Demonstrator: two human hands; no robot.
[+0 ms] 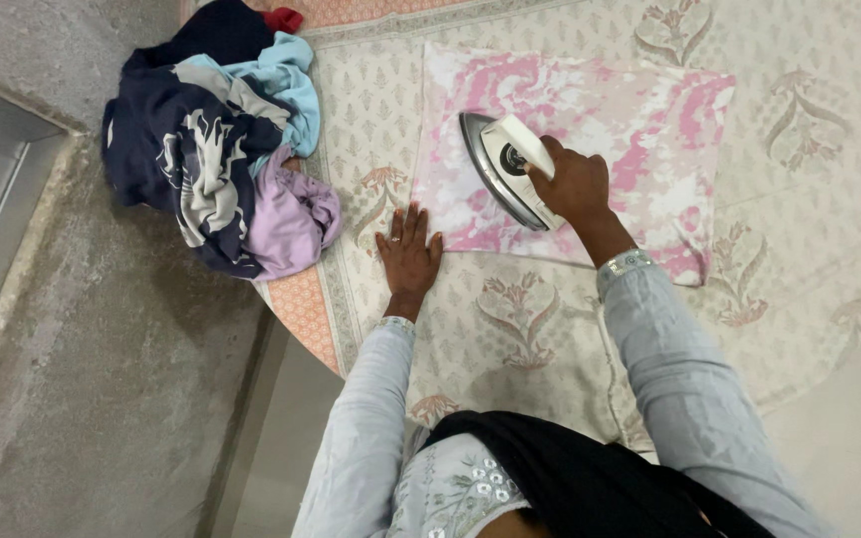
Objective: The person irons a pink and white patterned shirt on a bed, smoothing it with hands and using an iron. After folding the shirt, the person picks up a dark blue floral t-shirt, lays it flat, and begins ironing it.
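The iron [505,169] sits on the pink-and-white cloth [629,130], tilted onto its edge so its metal sole faces left; its long axis runs from upper left to lower right. The right hand [575,184] grips its handle, fingers wrapped tight. The left hand [408,254] lies flat with fingers spread and holding nothing, pressed just left of the cloth's near corner, below and left of the iron. Both rest on a table under a patterned cover [510,329]. No containers show; a heap of clothes [216,149] lies well left of the left fingers.
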